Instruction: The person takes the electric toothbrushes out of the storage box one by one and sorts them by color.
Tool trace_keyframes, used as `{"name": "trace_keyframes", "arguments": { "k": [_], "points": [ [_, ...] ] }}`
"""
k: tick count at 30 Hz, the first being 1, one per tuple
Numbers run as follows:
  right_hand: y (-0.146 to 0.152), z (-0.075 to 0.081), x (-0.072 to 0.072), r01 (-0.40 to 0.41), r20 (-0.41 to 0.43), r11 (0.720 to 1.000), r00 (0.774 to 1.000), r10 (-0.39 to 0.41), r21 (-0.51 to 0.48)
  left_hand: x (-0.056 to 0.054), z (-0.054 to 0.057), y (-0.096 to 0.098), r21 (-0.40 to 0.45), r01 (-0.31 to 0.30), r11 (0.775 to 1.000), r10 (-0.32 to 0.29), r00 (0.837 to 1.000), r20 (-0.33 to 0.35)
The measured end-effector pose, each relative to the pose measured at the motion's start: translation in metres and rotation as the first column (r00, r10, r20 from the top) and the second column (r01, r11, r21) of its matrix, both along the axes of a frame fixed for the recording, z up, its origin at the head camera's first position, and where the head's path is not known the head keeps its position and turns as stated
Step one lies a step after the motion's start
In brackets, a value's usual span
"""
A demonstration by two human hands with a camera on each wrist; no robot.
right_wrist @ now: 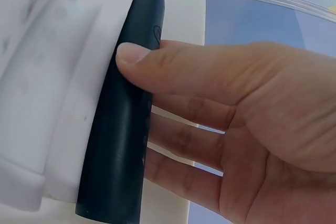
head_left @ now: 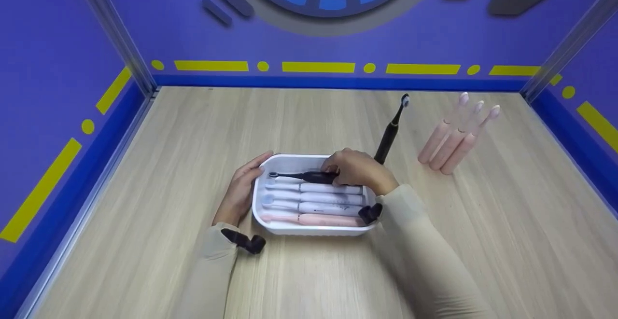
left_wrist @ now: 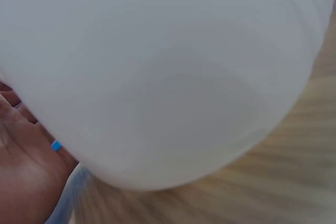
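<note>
In the head view a white plastic tray (head_left: 314,230) holds a row of electric toothbrushes lying side by side. My right hand (head_left: 359,169) reaches over its far right side and holds a black electric toothbrush (head_left: 318,177) by the handle. The right wrist view shows the thumb on one side of the black handle (right_wrist: 118,129) and the fingers on the other. Below it lie white toothbrushes (head_left: 330,197) and one pink toothbrush (head_left: 328,220) nearest me. My left hand (head_left: 237,191) grips the tray's left end; the tray's outer wall (left_wrist: 168,87) fills most of the left wrist view.
Another black electric toothbrush (head_left: 387,140) lies on the wooden table (head_left: 217,126) just behind my right hand. Three pink toothbrushes (head_left: 451,145) lie together farther right. Blue printed panels (head_left: 338,48) enclose the back and both sides.
</note>
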State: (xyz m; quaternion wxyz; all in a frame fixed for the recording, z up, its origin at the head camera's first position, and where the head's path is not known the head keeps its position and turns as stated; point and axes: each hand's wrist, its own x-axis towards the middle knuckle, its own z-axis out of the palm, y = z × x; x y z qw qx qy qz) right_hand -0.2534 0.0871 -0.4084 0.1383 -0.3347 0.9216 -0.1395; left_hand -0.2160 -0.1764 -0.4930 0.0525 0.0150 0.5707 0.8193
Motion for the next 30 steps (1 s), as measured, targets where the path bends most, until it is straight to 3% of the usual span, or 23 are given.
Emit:
{"name": "trace_keyframes", "arguments": {
  "k": [6, 30],
  "points": [
    [0.0017, 0.0015, 0.0013, -0.002, -0.008, 1.0, 1.0, 0.002, 0.001, -0.0004, 0.0015, 0.0015, 0.003, -0.007, 1.0, 0.007, 1.0, 0.01],
    [0.0028, 0.0076, 0.0003, 0.005, 0.087, 0.995, 0.996, 0.003, -0.095, -0.0001, 0.0016, 0.0014, 0.011, -0.001, 1.0, 0.001, 1.0, 0.021]
  ]
}}
